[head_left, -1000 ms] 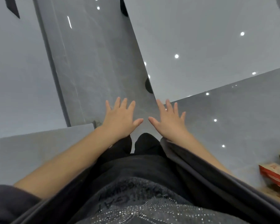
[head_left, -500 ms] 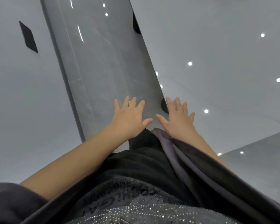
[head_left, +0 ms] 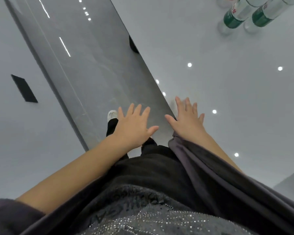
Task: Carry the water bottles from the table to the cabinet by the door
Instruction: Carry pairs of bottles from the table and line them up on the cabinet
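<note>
Clear water bottles with green labels stand at the far right corner of a glossy white table [head_left: 227, 102]: one bottle [head_left: 234, 17] and a second bottle [head_left: 264, 14] beside it, with more cut off by the top edge. My left hand [head_left: 134, 126] hangs empty over the grey floor with its fingers spread. My right hand [head_left: 187, 118] is also spread and empty, just over the table's near left edge. Both hands are far from the bottles.
A strip of shiny grey floor [head_left: 92, 65] runs between the table and another white surface [head_left: 15, 116] on the left, which has a black rectangular patch [head_left: 24, 88]. My white shoe [head_left: 112, 114] shows on the floor below my left hand.
The view has swung along the table, and the bottles have come into sight at the top right. Both hands stay spread and empty, the right one now over the table's edge.
</note>
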`<state>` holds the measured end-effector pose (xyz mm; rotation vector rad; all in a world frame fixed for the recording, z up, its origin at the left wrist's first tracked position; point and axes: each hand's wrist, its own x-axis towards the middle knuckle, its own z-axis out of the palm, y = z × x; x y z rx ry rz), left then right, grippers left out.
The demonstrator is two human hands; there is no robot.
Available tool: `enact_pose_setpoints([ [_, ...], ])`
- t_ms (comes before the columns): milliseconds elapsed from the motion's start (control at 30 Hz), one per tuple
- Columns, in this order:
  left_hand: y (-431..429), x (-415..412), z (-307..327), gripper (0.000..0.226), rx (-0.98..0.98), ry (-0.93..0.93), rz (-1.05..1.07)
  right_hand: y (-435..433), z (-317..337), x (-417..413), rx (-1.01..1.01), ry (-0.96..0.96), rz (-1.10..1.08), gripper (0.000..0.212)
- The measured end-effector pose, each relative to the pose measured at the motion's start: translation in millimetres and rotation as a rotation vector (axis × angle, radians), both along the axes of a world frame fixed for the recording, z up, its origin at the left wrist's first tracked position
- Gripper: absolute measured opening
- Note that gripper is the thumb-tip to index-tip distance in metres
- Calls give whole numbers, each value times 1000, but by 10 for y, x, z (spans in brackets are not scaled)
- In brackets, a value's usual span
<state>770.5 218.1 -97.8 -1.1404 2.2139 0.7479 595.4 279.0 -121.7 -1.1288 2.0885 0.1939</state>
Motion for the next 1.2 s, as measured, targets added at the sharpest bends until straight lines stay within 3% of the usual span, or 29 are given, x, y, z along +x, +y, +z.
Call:
enact_pose_setpoints([
  [267,-1430,-155,98,75,-55,115,-208,-690,56,135,-41,14,-399,74],
  [500,-1931,-764,27,71,3,123,-369,-1069,-16,-235,-99,-18,-673,77],
  [600,-2127,-996,12,72,-2,100,-416,-1343,-81,-595,-224,-19,-801,86],
  [867,-2765,-1508,-18,72,-21,105,-435,-2206,-171,-1542,-809,-86,-1323,99],
  [1033,-3166,-1879,-145,72,-5,126,-508,-2504,-318,-1938,-977,-74,-1506,92],
  [1200,-3575,-2204,-226,71,18,133,-603,-2665,-362,-2080,-980,-18,-1600,72],
])
